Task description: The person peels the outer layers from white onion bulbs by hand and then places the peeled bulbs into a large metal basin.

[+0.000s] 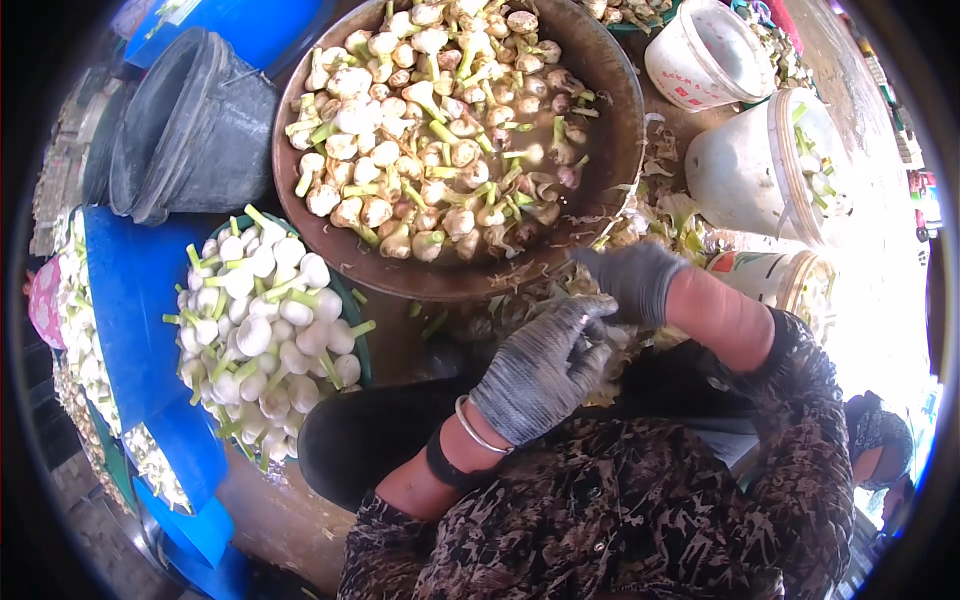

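My left hand [536,371], in a wet grey knit glove, has its fingers curled near the front right rim of a large brown metal basin [457,283]. Close above and to the right is my right hand [637,281], gloved alike, its fingertips near those of the left. Whether either hand holds something between the fingers cannot be made out. Unpeeled garlic bulbs [431,150] with cut green stems lie in murky water in the basin. Peeled white garlic bulbs [262,322] are heaped in a green basket at the left. Loose garlic skins [679,214] lie beyond the hands.
Black rubber buckets [225,127] lean at the upper left, beside blue tubs [142,300]. Along the right stand a white plastic bucket [690,60], a second white bucket [739,169] with peeled garlic and a printed bucket [757,274]. Another person [881,442] is at the far right.
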`<control>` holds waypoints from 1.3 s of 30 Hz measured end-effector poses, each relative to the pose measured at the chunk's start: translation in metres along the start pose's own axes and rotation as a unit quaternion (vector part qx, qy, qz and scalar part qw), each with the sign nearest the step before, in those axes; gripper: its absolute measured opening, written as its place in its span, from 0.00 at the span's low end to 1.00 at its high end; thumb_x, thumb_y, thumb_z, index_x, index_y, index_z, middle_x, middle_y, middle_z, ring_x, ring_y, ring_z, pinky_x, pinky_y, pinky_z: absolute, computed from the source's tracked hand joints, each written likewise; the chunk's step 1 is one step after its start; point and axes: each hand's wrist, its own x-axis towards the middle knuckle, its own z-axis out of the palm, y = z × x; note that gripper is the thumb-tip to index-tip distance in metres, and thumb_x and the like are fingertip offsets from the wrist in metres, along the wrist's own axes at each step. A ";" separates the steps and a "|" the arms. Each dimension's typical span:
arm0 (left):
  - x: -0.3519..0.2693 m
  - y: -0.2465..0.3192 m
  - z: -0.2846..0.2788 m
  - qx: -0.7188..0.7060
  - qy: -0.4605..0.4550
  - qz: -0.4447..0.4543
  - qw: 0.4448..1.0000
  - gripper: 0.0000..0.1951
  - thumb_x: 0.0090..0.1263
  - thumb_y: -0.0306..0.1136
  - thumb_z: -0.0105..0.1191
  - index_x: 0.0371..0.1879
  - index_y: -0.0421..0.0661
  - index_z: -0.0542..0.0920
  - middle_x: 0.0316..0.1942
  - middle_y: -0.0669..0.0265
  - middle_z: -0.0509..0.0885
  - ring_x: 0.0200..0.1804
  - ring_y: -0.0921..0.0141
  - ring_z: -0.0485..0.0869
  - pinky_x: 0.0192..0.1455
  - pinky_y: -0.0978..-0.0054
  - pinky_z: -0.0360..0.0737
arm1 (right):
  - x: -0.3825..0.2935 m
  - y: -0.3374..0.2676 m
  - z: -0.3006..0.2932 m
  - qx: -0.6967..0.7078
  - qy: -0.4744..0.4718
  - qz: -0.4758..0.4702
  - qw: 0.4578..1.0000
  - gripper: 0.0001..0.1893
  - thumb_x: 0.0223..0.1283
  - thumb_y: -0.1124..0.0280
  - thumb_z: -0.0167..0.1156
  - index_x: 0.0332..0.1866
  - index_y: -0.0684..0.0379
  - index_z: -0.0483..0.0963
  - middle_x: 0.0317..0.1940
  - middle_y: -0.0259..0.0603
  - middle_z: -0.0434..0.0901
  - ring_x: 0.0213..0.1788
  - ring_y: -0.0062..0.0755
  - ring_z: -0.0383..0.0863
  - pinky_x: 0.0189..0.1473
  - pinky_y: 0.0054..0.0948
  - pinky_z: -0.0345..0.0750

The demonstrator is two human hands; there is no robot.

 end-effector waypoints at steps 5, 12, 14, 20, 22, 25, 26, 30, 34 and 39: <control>-0.005 0.005 -0.005 0.038 -0.021 -0.059 0.997 0.21 0.67 0.27 0.57 0.60 0.45 0.74 0.44 0.60 0.82 0.40 0.68 0.83 0.47 0.71 0.81 | 0.100 -0.020 -0.030 0.122 0.169 0.028 0.978 0.32 0.64 0.42 0.54 0.63 0.57 0.69 0.48 0.56 0.81 0.55 0.50 0.81 0.56 0.42 0.76; -0.014 -0.006 -0.009 0.070 0.067 0.066 0.993 0.19 0.67 0.27 0.57 0.58 0.44 0.76 0.47 0.58 0.82 0.48 0.63 0.84 0.53 0.68 0.80 | 0.218 -0.021 0.022 0.034 0.171 0.117 0.978 0.34 0.58 0.45 0.60 0.67 0.52 0.67 0.67 0.48 0.69 0.66 0.45 0.73 0.64 0.39 0.74; -0.019 -0.004 -0.016 0.070 0.070 0.045 0.994 0.19 0.67 0.27 0.57 0.58 0.44 0.76 0.47 0.59 0.82 0.47 0.65 0.83 0.53 0.70 0.80 | 0.208 -0.015 0.009 0.061 0.169 0.081 0.980 0.32 0.57 0.47 0.61 0.64 0.53 0.68 0.64 0.49 0.72 0.64 0.45 0.75 0.62 0.39 0.75; -0.011 0.005 -0.022 -0.070 0.079 -0.051 0.993 0.20 0.71 0.26 0.54 0.62 0.42 0.72 0.47 0.63 0.81 0.47 0.74 0.80 0.53 0.76 0.78 | 0.178 0.041 0.018 0.354 0.354 -0.001 0.865 0.24 0.58 0.52 0.64 0.54 0.58 0.75 0.41 0.51 0.84 0.45 0.48 0.84 0.50 0.35 0.79; -0.006 -0.009 -0.019 -0.136 0.156 -0.051 0.977 0.22 0.74 0.28 0.52 0.67 0.42 0.67 0.49 0.66 0.80 0.48 0.76 0.79 0.54 0.78 0.77 | 0.153 0.037 0.018 0.432 0.392 -0.049 0.811 0.25 0.63 0.52 0.63 0.58 0.59 0.74 0.42 0.49 0.85 0.43 0.41 0.84 0.49 0.33 0.79; 0.005 -0.039 -0.019 -0.257 0.247 -0.085 0.930 0.26 0.75 0.32 0.54 0.69 0.41 0.64 0.55 0.65 0.78 0.53 0.75 0.78 0.57 0.77 0.76 | 0.092 0.014 0.005 0.435 0.438 -0.145 0.773 0.25 0.67 0.55 0.61 0.62 0.61 0.71 0.44 0.46 0.84 0.47 0.30 0.83 0.52 0.29 0.77; 0.011 -0.043 -0.017 -0.255 0.243 -0.082 0.932 0.26 0.75 0.32 0.54 0.69 0.41 0.64 0.55 0.65 0.78 0.53 0.75 0.78 0.57 0.77 0.76 | 0.066 0.002 0.003 0.463 0.433 -0.161 0.757 0.25 0.68 0.56 0.60 0.62 0.62 0.72 0.45 0.45 0.84 0.48 0.30 0.82 0.53 0.29 0.77; 0.028 -0.036 -0.003 -0.276 0.225 -0.046 0.933 0.23 0.75 0.32 0.54 0.67 0.41 0.68 0.57 0.66 0.79 0.56 0.75 0.78 0.59 0.78 0.75 | 0.008 -0.027 0.022 0.454 0.460 -0.193 0.738 0.21 0.72 0.58 0.55 0.60 0.64 0.72 0.48 0.45 0.83 0.51 0.32 0.82 0.55 0.30 0.76; 0.027 -0.028 0.010 -0.359 0.192 -0.052 0.912 0.19 0.73 0.30 0.56 0.62 0.40 0.73 0.55 0.65 0.80 0.55 0.75 0.79 0.58 0.79 0.76 | -0.013 -0.027 0.037 0.501 0.483 -0.187 0.694 0.18 0.74 0.62 0.52 0.59 0.64 0.73 0.44 0.47 0.84 0.48 0.33 0.83 0.53 0.31 0.77; 0.030 -0.024 0.022 -0.279 0.194 -0.049 0.939 0.19 0.73 0.28 0.54 0.61 0.39 0.73 0.54 0.64 0.80 0.53 0.73 0.79 0.57 0.76 0.77 | -0.043 -0.009 0.048 0.377 0.653 -0.108 0.648 0.10 0.66 0.70 0.59 0.49 0.62 0.79 0.35 0.48 0.82 0.37 0.36 0.84 0.45 0.32 0.80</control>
